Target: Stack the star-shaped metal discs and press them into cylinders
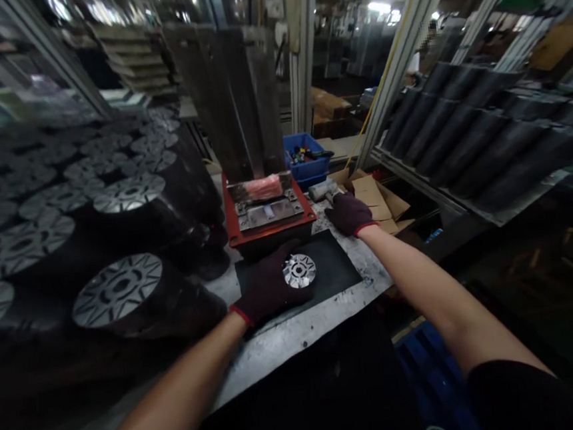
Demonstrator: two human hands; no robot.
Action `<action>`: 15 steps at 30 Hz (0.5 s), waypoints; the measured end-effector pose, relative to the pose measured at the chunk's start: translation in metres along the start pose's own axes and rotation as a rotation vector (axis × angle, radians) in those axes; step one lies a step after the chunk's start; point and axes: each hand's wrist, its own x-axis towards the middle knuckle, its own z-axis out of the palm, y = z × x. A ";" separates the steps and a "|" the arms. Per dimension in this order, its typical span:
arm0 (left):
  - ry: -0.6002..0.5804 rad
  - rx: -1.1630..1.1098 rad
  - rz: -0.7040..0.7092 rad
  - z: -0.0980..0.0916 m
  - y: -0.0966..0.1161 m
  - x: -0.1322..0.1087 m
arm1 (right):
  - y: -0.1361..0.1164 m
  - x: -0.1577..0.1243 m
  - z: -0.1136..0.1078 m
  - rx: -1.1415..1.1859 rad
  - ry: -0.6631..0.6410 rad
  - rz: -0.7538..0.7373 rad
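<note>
My left hand (pixel 267 287), in a dark glove, holds a small shiny metal disc (pixel 299 270) with radial fins over a black mat (pixel 338 267) on the bench. My right hand (pixel 349 213), also gloved, rests closed at the bench's right edge, its fingers around the handle of a metal hammer (pixel 320 190). Just behind the mat sits a red fixture block (pixel 267 227) with a grey metal plate (pixel 269 211) on top and something pink (pixel 262 186) behind it, under a tall dark press column (pixel 237 105).
Stacks of large finned metal discs (pixel 117 290) fill the left side. A blue bin (pixel 306 156) of small items stands behind the fixture, cardboard boxes (pixel 378 197) to its right. Dark tubes (pixel 469 125) lie on a slanted rack at right. A blue crate (pixel 431 376) sits below.
</note>
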 end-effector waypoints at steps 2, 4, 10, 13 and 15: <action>-0.001 0.007 -0.011 -0.001 0.001 0.000 | -0.001 0.014 0.006 -0.003 -0.030 0.021; -0.008 -0.001 -0.009 -0.001 0.000 0.000 | 0.004 0.019 0.009 -0.002 -0.045 0.016; 0.005 -0.041 0.006 0.002 -0.004 -0.001 | 0.028 -0.006 -0.018 -0.063 -0.106 -0.047; 0.000 -0.067 0.041 0.004 -0.006 0.000 | 0.017 0.004 -0.050 -0.068 0.068 -0.063; 0.011 -0.048 0.034 0.004 -0.007 -0.001 | -0.005 0.035 -0.070 -0.036 0.144 -0.126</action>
